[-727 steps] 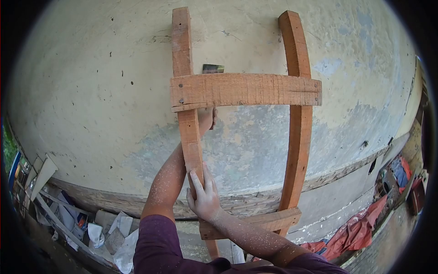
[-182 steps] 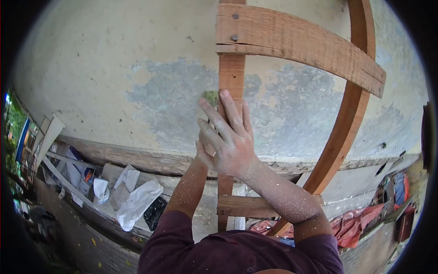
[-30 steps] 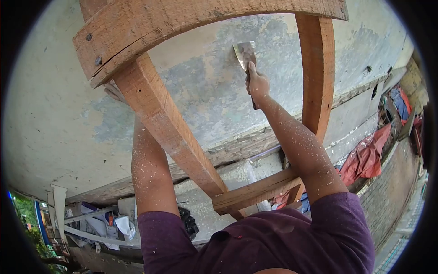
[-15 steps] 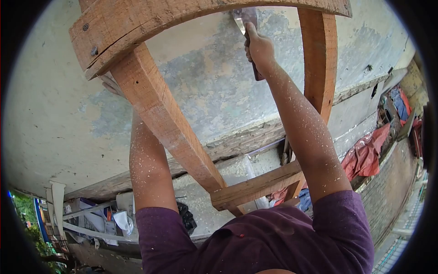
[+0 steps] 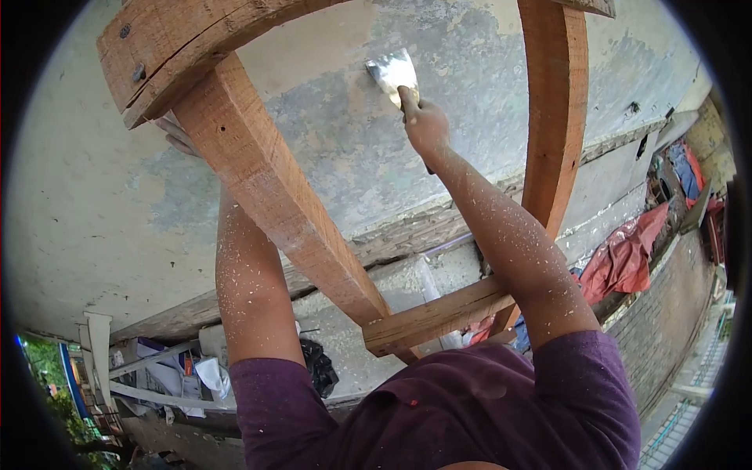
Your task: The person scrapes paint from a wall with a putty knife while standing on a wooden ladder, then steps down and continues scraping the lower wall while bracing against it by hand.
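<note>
My right hand (image 5: 427, 128) is wrapped round the handle of a scraper (image 5: 394, 72). Its broad, shiny metal blade is at the wall (image 5: 329, 141), where cream paint gives way to patchy grey-blue. My left hand (image 5: 178, 138) is mostly hidden behind a rough wooden post (image 5: 270, 180). Only some of its stretched-out fingers show past the post's left side, and they appear to lie against the wall. Pale flakes are scattered over both forearms.
The posts join a curved top board (image 5: 180, 47) and a lower crossbar (image 5: 439, 313), close around my arms. Below right hangs a red sheet (image 5: 627, 254). At lower left are piled odds and ends and a black plastic bag (image 5: 319, 368).
My right hand has drawn the scraper down and to the left, so its whole blade now shows below the curved board. The left hand stays almost where it was.
</note>
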{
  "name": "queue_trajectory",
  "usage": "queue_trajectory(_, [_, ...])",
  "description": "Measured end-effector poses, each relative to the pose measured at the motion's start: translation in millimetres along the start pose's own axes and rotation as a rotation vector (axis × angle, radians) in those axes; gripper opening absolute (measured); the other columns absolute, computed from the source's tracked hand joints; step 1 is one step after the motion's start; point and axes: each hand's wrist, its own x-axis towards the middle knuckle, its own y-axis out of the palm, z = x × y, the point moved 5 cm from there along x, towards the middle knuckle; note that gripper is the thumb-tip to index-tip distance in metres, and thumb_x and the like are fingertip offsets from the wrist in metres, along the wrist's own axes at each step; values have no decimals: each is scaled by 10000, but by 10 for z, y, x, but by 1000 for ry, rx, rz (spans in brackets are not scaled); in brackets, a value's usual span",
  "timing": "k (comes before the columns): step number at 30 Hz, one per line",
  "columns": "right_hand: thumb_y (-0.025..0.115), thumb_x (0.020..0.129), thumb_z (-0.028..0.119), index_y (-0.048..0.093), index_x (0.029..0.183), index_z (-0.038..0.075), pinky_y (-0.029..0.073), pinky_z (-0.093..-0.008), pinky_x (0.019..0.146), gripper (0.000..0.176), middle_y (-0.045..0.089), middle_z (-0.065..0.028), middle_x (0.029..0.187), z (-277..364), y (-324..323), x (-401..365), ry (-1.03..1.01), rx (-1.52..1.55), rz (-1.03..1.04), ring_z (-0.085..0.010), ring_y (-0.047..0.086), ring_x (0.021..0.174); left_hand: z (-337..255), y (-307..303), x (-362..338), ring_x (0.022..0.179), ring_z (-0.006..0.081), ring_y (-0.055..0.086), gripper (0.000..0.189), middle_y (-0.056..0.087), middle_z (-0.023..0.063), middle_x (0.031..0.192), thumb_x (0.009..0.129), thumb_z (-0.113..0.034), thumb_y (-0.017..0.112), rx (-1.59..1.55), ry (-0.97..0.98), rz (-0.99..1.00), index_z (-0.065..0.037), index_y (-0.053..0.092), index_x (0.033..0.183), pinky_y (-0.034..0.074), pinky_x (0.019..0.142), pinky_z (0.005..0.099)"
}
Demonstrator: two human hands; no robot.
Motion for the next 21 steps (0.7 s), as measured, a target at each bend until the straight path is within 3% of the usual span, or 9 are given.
queue_trajectory(6, [423,888,597,686,973,15,443,-457,864,644,644,-262,973,221,-9,22,59,51,61,-404,601,997,1,-77,-35,1147,284,441,476,441,125,1250,935,-388,472,48,33,-5,-94,401,1303,360,956,428])
queue_trajectory(9, [444,888,576,685,935,7,450,-463,835,619,643,-264,955,84,424,-262,41,75,58,-418,609,943,-62,-78,52,1156,288,437,483,437,127,1261,935,-392,470,85,78,-24,-97,397,1310,357,962,431])
queue_trajectory(13, [448,894,561,680,935,-4,445,-453,840,612,644,-260,963,251,538,-320,96,163,78,-405,604,963,-122,103,66,1167,293,432,492,431,128,1275,935,-398,467,99,134,-80,-100,391,1319,353,969,436])
queue_trajectory(19, [470,910,497,663,917,-50,451,-453,802,580,636,-282,879,486,581,-400,-33,331,77,-434,601,910,-228,-112,-95,1185,301,424,505,421,131,1297,935,-407,463,171,190,-144,-105,383,1332,347,979,443])
queue_trajectory(21, [470,912,504,646,750,-36,448,-440,697,591,619,-239,711,1084,458,-235,-213,348,-65,-394,608,729,-206,-154,-110,1191,304,422,509,418,132,1304,935,-410,461,195,202,-144,-107,380,1336,345,983,446])
